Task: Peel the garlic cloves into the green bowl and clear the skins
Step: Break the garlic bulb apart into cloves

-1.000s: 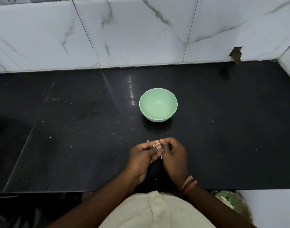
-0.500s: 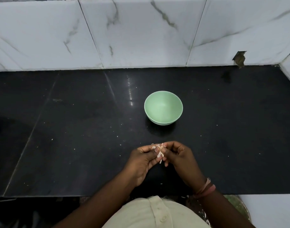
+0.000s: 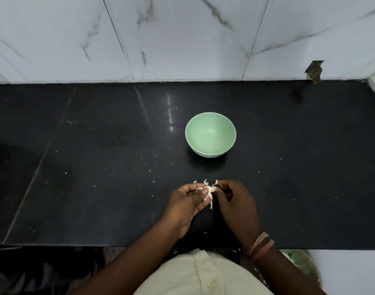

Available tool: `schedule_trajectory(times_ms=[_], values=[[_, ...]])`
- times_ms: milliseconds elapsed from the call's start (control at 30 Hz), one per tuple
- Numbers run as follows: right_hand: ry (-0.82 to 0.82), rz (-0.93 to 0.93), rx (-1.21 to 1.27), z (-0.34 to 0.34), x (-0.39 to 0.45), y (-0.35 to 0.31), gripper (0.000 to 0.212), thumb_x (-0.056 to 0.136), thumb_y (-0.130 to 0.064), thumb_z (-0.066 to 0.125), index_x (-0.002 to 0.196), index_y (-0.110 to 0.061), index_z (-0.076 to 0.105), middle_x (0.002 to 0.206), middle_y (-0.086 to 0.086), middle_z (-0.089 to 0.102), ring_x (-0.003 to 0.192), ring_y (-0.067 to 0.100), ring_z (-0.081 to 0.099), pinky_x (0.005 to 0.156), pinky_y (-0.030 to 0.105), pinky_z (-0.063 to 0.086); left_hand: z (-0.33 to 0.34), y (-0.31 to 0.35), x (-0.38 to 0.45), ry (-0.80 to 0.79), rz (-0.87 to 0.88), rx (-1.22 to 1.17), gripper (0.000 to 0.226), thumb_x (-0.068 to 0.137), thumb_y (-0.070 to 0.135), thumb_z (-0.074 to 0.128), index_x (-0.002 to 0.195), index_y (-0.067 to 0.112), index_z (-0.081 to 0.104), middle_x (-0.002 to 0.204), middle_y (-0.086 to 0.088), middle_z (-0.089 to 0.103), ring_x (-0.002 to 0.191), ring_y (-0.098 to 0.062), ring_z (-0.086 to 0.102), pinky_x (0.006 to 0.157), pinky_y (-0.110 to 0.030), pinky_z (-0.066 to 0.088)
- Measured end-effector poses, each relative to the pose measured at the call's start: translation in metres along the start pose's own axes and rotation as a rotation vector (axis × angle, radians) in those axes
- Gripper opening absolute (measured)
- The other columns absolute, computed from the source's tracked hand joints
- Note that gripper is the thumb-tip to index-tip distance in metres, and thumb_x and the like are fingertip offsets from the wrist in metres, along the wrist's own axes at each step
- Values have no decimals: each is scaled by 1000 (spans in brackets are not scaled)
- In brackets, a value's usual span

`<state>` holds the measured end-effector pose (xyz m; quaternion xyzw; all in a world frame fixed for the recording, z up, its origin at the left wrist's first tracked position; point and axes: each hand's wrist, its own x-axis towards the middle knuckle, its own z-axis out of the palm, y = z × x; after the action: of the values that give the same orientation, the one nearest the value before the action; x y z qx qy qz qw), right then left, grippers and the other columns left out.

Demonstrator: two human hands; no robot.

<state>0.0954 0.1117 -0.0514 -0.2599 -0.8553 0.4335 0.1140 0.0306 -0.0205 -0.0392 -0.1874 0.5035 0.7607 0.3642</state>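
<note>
We have the garlic clove [image 3: 209,190] pinched at the fingertips of our left hand [image 3: 187,206], thumb pressed on its near face, with papery skin [image 3: 211,202] curling off it and one strip hanging down below the thumb. Our right hand [image 3: 235,202], just to the right of the clove, has its fingers curled and pinches a small torn flake of skin [image 3: 216,182] at its tips, barely apart from the clove. Beyond both hands, well ahead of the fingertips, stands the green bowl [image 3: 210,134] on the black worktop [image 3: 97,167]; nothing shows inside it. Small white flecks of skin lie scattered on the worktop to the left of and ahead of our left hand.

Where we could slip: the clove looks half bared and slick, so a hard tug from the right hand may squeeze it out of the left pinch onto the worktop or over the near edge. The loose skin is light; it may cling to the clove and ride into the bowl, or drift off the near edge, which would make clearing harder.
</note>
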Motion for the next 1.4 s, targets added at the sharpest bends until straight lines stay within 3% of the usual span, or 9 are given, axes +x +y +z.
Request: schedule_trajectory(times_ms=[133, 267, 400, 567, 1000, 1267, 1400], values=[[-90, 84, 262, -4, 2, -7, 8, 89, -19, 75, 94, -24, 73, 88, -8, 74, 80, 1, 68, 72, 15, 51, 2, -9, -3, 20, 45, -27, 15, 91, -5, 63, 105, -4, 68, 97, -16, 73, 87, -18, 72, 76, -24, 59], [-210, 221, 524, -3, -1, -8, 6, 90, -12, 74, 89, -18, 76, 75, 8, 74, 57, 12, 60, 56, 26, 50, 4, -14, -8, 34, 81, -54, 15, 91, -6, 61, 104, -4, 69, 98, -17, 74, 88, -19, 73, 75, -23, 59], [-217, 236, 532, -1, -6, -4, 10, 90, -6, 72, 85, -13, 77, 67, 14, 70, 51, 13, 55, 53, 24, 48, 6, -19, -15, 84, 114, 4, 16, 87, -7, 65, 102, -5, 70, 94, -20, 74, 84, -22, 73, 75, -24, 59], [-186, 286, 587, -3, -4, -5, 13, 90, -2, 70, 81, -8, 77, 53, 1, 61, 49, 12, 52, 52, 21, 44, 13, -12, -18, 72, 142, 67, 18, 77, -4, 76, 95, -5, 73, 91, -25, 74, 80, -28, 73, 71, -25, 59], [-140, 261, 568, 0, -6, -12, 19, 91, 2, 66, 77, -8, 74, 53, -8, 64, 49, -2, 54, 52, 15, 42, 9, -6, -18, 52, 97, 43, 11, 84, -9, 69, 94, -7, 73, 89, -21, 75, 78, -26, 75, 69, -24, 60], [-253, 313, 587, -9, 2, -11, 16, 95, -8, 67, 81, -5, 76, 56, 8, 59, 45, 13, 47, 49, 26, 42, 6, -7, -17, 18, 72, 10, 15, 89, -7, 63, 102, -9, 70, 94, -20, 75, 83, -21, 75, 70, -22, 59], [-313, 288, 618, -14, 6, -9, 18, 97, -4, 61, 88, -4, 76, 63, 13, 63, 51, 21, 53, 54, 28, 48, 6, -7, -14, 25, 74, -44, 19, 87, -4, 65, 105, -9, 67, 98, -21, 74, 85, -21, 74, 71, -22, 59]])
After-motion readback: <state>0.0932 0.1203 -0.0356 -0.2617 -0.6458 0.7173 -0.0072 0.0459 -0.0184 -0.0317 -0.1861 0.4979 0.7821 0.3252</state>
